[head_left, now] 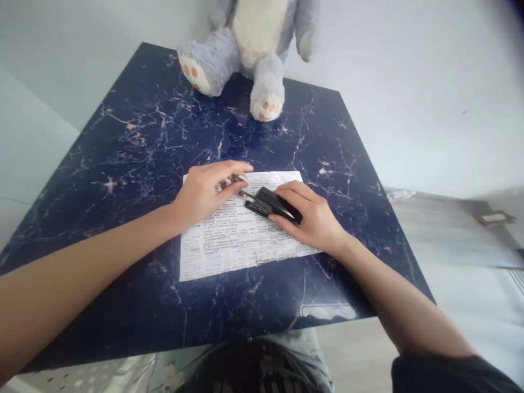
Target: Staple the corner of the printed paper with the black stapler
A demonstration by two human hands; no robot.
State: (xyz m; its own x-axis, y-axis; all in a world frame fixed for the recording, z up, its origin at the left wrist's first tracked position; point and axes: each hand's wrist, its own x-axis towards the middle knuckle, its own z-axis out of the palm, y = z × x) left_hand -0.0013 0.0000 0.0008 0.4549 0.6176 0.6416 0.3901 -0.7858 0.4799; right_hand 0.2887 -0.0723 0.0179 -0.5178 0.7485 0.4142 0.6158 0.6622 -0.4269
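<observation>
At the centre of the frame a black stapler (273,204) lies on a printed sheet (241,232) on the dark marble table (123,164). The right hand (311,217) clasps its body; the left hand (207,191) pinches its metal front end. Steady the stapler firmly and keep fingertips off the spring-loaded parts.

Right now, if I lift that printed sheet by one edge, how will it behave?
The printed sheet looks thin and creased, so it would probably droop. It seems light and may slide on the glossy table. The stapler under the right hand pins it.
</observation>
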